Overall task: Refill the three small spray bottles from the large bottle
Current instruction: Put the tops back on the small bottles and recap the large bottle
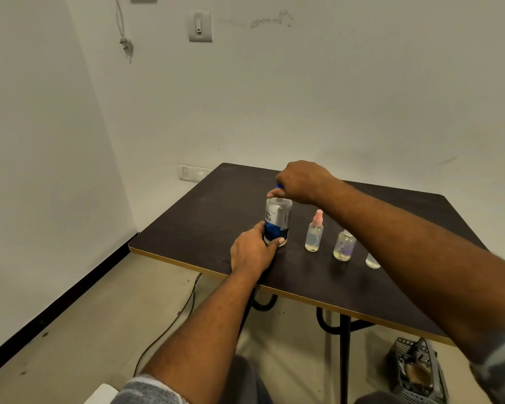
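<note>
The large clear bottle [278, 218] with a blue label stands upright on the dark table [204, 223]. My left hand [252, 252] grips its lower body. My right hand [301, 180] comes from above and holds its blue cap between curled fingers. To the right stand three small spray bottles in a row. The first [315, 234] has a pink sprayer top. The second [344, 246] has a pale top. The third [372, 261] is mostly hidden behind my right forearm.
The table's near edge has a yellow trim, and black metal legs [344, 345] stand under it. A dark basket [417, 371] sits on the floor at lower right. A cable [169, 325] runs across the floor. White walls meet in a corner at left.
</note>
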